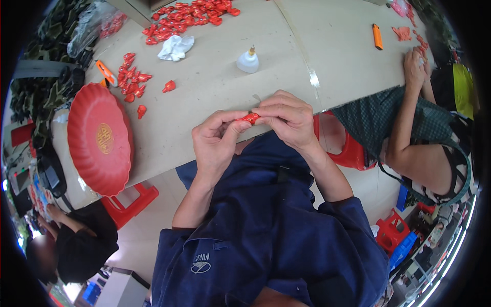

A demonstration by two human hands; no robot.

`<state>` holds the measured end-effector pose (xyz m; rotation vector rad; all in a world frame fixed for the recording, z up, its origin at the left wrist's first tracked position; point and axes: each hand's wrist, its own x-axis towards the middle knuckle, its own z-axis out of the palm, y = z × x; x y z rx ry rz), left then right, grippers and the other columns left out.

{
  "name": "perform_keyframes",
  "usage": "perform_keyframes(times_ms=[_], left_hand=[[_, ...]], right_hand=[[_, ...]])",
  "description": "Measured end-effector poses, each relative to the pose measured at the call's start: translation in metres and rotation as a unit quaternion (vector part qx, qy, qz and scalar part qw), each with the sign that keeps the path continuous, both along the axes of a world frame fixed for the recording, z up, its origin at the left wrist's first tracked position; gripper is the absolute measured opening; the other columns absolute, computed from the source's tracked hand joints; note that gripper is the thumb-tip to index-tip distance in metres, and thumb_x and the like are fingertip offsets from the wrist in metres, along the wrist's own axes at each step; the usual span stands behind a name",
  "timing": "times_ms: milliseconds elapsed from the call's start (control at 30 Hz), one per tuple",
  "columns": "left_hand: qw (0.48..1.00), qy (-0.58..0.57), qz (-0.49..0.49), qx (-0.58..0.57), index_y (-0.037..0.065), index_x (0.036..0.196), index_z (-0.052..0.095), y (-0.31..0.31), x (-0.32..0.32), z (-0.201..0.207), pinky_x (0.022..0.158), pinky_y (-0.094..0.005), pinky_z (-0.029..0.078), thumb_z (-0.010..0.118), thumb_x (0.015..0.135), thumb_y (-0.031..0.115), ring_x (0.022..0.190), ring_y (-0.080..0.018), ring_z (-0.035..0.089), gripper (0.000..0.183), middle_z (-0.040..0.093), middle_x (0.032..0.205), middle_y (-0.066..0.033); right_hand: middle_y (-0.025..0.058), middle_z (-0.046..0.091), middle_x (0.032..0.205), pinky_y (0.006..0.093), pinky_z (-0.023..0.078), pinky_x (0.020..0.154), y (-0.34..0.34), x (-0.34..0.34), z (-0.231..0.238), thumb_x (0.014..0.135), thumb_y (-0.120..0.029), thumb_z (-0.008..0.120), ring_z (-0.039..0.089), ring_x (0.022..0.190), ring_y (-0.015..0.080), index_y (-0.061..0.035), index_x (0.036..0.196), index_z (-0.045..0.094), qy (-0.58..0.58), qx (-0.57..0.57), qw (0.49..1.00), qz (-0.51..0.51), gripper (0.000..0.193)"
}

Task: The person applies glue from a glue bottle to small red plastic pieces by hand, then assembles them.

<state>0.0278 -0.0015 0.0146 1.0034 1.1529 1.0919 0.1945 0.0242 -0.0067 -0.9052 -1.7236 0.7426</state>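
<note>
A small, shiny red piece (250, 118) is pinched between my two hands, just over the table's near edge. My left hand (217, 140) grips its left end with thumb and forefinger. On its right end, the thumb and fingertips of my right hand (287, 118) are closed. Its exact kind is too small to tell, and my fingers cover part of it. Similar red pieces lie in a large pile (192, 18) at the back and a smaller cluster (132, 77) at the left. A single one (169, 86) rests apart from that cluster.
A red scalloped tray (82, 128) stands at the table's left. Near it lies an orange utility knife (106, 72). Crumpled white paper (175, 47) and a small white squeeze bottle (248, 61) sit farther back. Another orange knife (377, 37) lies near a co-worker's hands (417, 66) at right.
</note>
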Motion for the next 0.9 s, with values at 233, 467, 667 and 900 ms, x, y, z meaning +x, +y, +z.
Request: perform_keyframes(times_ms=[233,467,667,900], left_hand=[[0.999,-0.020,0.002,0.046,-0.005,0.090,0.063,0.0005,-0.0019,-0.0046,0.066,-0.0198,0.049,0.059,0.080,-0.005,0.073,-0.0089,0.061,0.011,0.065,0.082,-0.0081],[0.996,-0.004,-0.004,0.087,-0.004,0.091,0.063,-0.0034,-0.0065,-0.0100,0.063,-0.0183,0.046,0.061,0.080,-0.003,0.072,-0.0096,0.059,0.012,0.065,0.081,-0.0078],[0.988,0.083,-0.009,0.129,0.002,0.082,0.068,0.0000,-0.0090,-0.0070,0.060,-0.0208,0.047,0.064,0.075,-0.002,0.069,-0.0099,0.060,0.010,0.066,0.080,-0.0066],[0.992,0.073,-0.012,0.099,0.001,0.082,0.068,0.0051,-0.0082,-0.0030,0.056,-0.0213,0.046,0.064,0.074,-0.002,0.066,-0.0112,0.059,0.009,0.066,0.078,-0.0078]], right_hand=[[0.0057,0.064,0.072,0.0257,0.044,0.056,-0.0005,-0.0025,-0.0006,0.063,0.002,0.071,0.056,0.063,0.0171,-0.0028,0.079,0.067,0.005,-0.006,1.000,0.004,0.016],[0.0070,0.063,0.072,0.0268,0.044,0.055,-0.0014,-0.0037,0.0004,0.061,0.002,0.070,0.057,0.062,0.0182,-0.0024,0.079,0.068,-0.010,0.015,1.000,0.015,0.018],[0.0060,0.063,0.072,0.0276,0.044,0.054,-0.0016,-0.0015,-0.0006,0.058,0.001,0.072,0.056,0.062,0.0197,-0.0036,0.080,0.069,-0.016,0.037,0.999,0.016,0.023],[0.0055,0.062,0.072,0.0278,0.044,0.054,0.0021,-0.0020,-0.0009,0.058,0.000,0.071,0.056,0.063,0.0203,-0.0038,0.080,0.069,-0.020,0.053,0.998,0.002,0.023]])
